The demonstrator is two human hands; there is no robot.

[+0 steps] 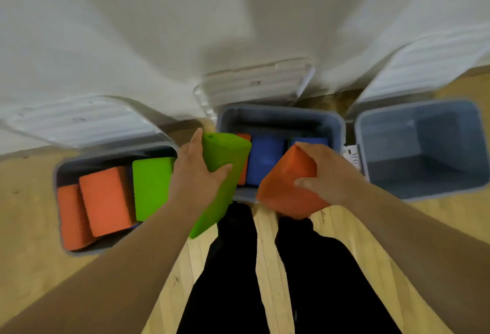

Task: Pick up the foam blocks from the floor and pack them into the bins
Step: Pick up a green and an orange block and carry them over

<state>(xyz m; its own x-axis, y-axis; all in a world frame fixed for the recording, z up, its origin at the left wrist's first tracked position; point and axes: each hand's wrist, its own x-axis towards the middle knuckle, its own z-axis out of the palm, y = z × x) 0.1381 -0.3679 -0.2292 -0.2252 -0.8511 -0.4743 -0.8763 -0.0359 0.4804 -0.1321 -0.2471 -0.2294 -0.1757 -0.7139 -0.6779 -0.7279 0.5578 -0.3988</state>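
My left hand (pixel 196 172) grips a green block (pixel 225 164), thumb across its face and fingers behind, over the near left corner of the middle bin (pixel 340 132). My right hand (pixel 318 172) clutches an orange block (pixel 286 182) above that bin's near edge. Both are matte foam bricks. Left of the middle bin, a second bin (pixel 92 168) holds 3 more blocks (pixel 106 198)

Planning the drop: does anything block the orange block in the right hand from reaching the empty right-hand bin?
Nothing visible does. The right hand holds the orange block just left of the right bin, which is open on top, with its lid standing behind it.
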